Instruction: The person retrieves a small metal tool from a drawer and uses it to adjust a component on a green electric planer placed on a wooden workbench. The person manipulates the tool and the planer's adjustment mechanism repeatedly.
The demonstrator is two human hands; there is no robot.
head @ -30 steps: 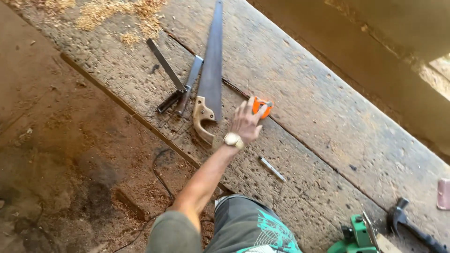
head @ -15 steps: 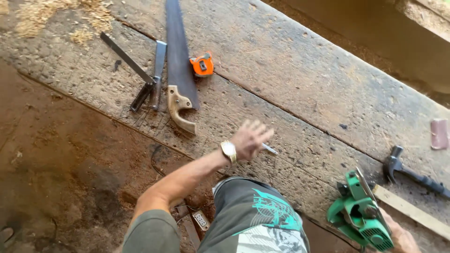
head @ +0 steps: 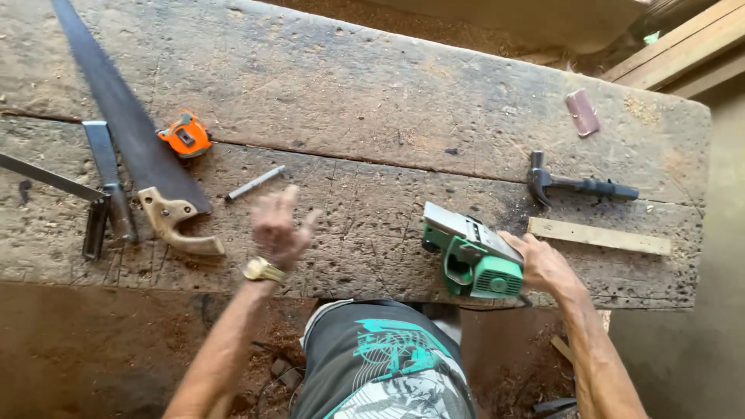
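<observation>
Green electric planer (head: 475, 260) now sits at the workbench's (head: 372, 101) near edge under my gripping right hand (head: 543, 264), while my left hand (head: 277, 226), fingers loosely open, has left the orange tape measure (head: 185, 135).

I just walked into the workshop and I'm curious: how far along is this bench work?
Early, it seems. Done: tools laid out on the worn wooden workbench, including a black-bladed handsaw with a wooden handle and an orange tape measure. In hand: the right hand rests on a green electric planer; the left hand hovers empty. Left: the pale wooden strip lies untouched.
</observation>
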